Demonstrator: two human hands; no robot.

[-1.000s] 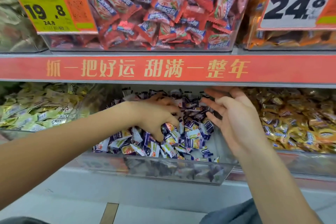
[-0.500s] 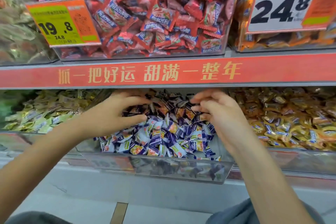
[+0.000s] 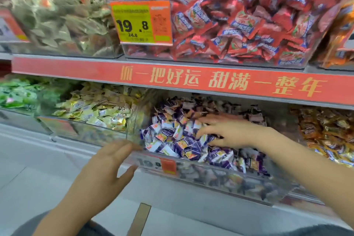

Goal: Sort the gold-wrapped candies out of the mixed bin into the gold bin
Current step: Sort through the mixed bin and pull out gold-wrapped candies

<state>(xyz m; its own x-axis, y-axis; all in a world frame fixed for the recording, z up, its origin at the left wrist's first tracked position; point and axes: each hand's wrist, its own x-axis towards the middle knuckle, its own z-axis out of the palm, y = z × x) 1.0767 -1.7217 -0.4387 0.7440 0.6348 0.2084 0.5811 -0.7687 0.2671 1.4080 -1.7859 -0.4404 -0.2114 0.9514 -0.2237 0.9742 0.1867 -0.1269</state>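
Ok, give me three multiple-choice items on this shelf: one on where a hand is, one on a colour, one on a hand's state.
1. Where is the right hand?
A. in the bin of purple and white candies
B. on the green price tag
C. in the red candy bin

2. What colour is the long shelf strip with the lettering?
A. blue
B. red
C. green

3. How is the left hand?
A. gripping a candy
B. clenched in a fist
C. open, fingers at the front edge of the clear bin

Answers: 1 A, its spread fingers lie on the purple and white pile. 2 B, the strip is red with gold characters. 3 C, the fingers are straight and nothing shows in them.
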